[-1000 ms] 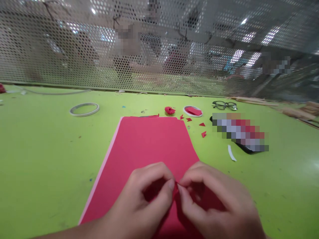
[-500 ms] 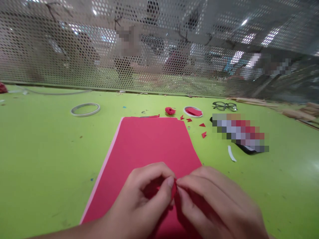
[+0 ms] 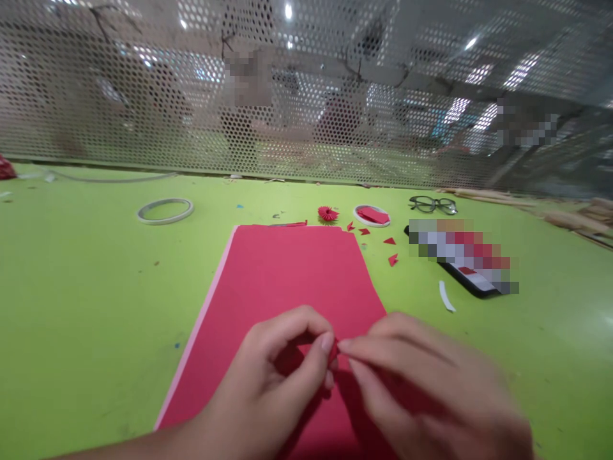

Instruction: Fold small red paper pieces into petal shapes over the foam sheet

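My left hand (image 3: 280,367) is closed in a pinch, with a small folded red paper piece (image 3: 334,351) between thumb and forefinger. Most of that piece is hidden by the fingers. Just to its right, my right hand (image 3: 426,377) has its forefinger tip at the paper's edge, while the thumb stands a little apart below. Both hands are above a stack of red paper sheets (image 3: 292,275). Several small folded red triangles (image 3: 364,232) lie past the stack's far right corner, beside a pleated red paper rosette (image 3: 327,213).
A roll of white tape (image 3: 165,211) lies at the back left. Another tape ring (image 3: 372,216) holds red paper pieces. Glasses (image 3: 433,204), a phone (image 3: 462,278) and a white paper strip (image 3: 446,296) are on the right. A perforated metal screen (image 3: 191,128) borders the green table (image 3: 96,306).
My right hand has shifted slightly right and its thumb has come away from the red paper piece. The left hand keeps its pinch almost in place.
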